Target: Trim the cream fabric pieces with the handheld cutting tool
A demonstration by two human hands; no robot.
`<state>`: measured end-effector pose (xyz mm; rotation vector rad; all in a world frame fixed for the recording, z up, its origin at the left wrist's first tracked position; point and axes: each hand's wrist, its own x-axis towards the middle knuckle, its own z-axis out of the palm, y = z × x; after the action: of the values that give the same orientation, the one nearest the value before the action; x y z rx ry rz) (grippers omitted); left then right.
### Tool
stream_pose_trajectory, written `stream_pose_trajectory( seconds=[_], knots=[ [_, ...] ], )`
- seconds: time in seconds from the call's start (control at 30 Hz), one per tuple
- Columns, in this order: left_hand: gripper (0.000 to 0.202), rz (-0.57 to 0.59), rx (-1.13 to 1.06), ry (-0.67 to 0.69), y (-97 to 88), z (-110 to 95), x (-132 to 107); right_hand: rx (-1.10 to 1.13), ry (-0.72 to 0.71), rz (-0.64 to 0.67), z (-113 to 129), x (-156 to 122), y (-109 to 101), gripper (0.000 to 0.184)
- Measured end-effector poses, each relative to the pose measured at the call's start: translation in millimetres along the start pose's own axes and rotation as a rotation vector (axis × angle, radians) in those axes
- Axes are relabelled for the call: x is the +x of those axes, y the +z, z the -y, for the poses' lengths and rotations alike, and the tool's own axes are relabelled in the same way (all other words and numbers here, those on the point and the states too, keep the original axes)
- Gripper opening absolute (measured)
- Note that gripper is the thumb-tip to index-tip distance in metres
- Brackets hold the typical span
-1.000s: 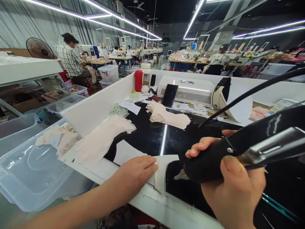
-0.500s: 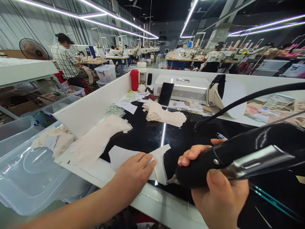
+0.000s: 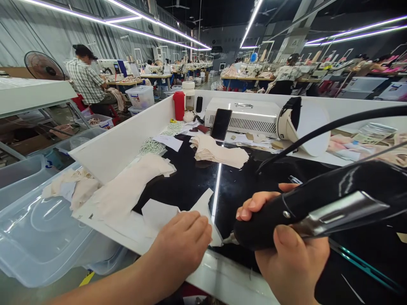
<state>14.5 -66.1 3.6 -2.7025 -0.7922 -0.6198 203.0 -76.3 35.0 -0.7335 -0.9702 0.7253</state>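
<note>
Your right hand (image 3: 292,258) grips the black handheld tool (image 3: 270,222); your left hand (image 3: 184,241) curls over the white panel (image 3: 202,202), pinch unclear. Apparently you're positioning its edge; next likely needs steady alignment.

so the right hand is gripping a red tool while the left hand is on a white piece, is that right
Not quite: the head view shows the tool gripped in the right hand is black, not red. The left hand is on a white piece, as you say.
</note>
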Motion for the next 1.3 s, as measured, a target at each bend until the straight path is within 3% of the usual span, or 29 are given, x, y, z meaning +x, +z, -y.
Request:
stream_pose_trajectory(
  seconds=[0.13, 0.33, 0.63, 1.3],
  knots=[
    [0.025, -0.015, -0.24, 0.161, 0.9, -2.6, 6.9, 0.003, 0.008, 0.005, 0.8, -0.8, -0.2, 0.042],
    [0.023, 0.049, -0.334, 0.194, 15.0, 5.2, 7.3, 0.003, 0.009, -0.001, 0.3, -0.7, 1.3, 0.04],
    [0.022, 0.068, -0.336, 0.108, 17.2, 20.0, -4.4, 0.003, 0.004, 0.0, 0.8, -2.7, -0.1, 0.037],
    [0.022, 0.055, -0.369, 0.065, 19.5, 17.2, -6.7, 0.004, -0.009, -0.07, -1.5, 12.1, 13.4, 0.044]
  ],
)
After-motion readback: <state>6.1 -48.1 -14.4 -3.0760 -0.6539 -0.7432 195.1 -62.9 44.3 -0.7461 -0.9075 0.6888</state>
